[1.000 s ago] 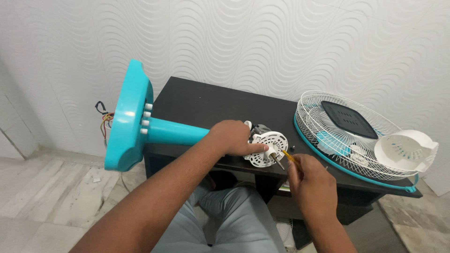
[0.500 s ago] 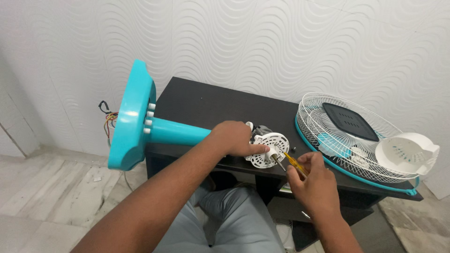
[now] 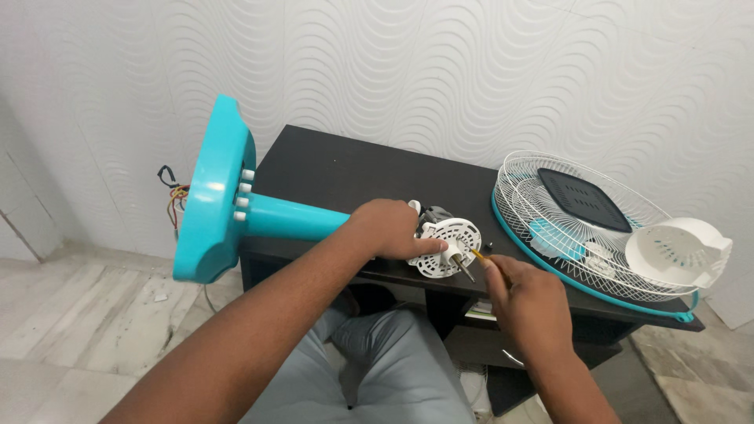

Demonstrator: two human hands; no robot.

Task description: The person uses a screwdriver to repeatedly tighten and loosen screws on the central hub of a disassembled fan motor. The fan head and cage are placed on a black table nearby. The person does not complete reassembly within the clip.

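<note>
Two hands on one stripped-down fan motor (image 3: pixel 441 245) here. It's a white, round, slotted plastic plate with a bare metal shaft poking out toward the camera, and a bit of dark motor body showing behind it. It sits at the front edge of the black table (image 3: pixel 353 169), on the end of the teal stand pole (image 3: pixel 294 220), which lies sideways so the teal base (image 3: pixel 212 192) hangs out past the table's left end (some loose coloured wires dangle behind the base).

Left hand (image 3: pixel 390 228) is wrapped over the top of the motor where it meets the pole, fingers curled around it and thumb stretched across the white plate. Right hand (image 3: pixel 525 302) has its fingers closed together around a yellow-handled screwdriver (image 3: pixel 479 256), tip pointing in at the motor right beside the shaft; can't tell if it's actually touching.

Off to the right on the table there's the white wire fan guard (image 3: pixel 581 228) with a teal rim lying flat, a dark panel in it, and a white motor cover (image 3: pixel 677 253) resting on its right side.

Compared with a second ago, barely anything has moved: same grip with the left, and the right hand has nudged the screwdriver a little closer toward the motor.
</note>
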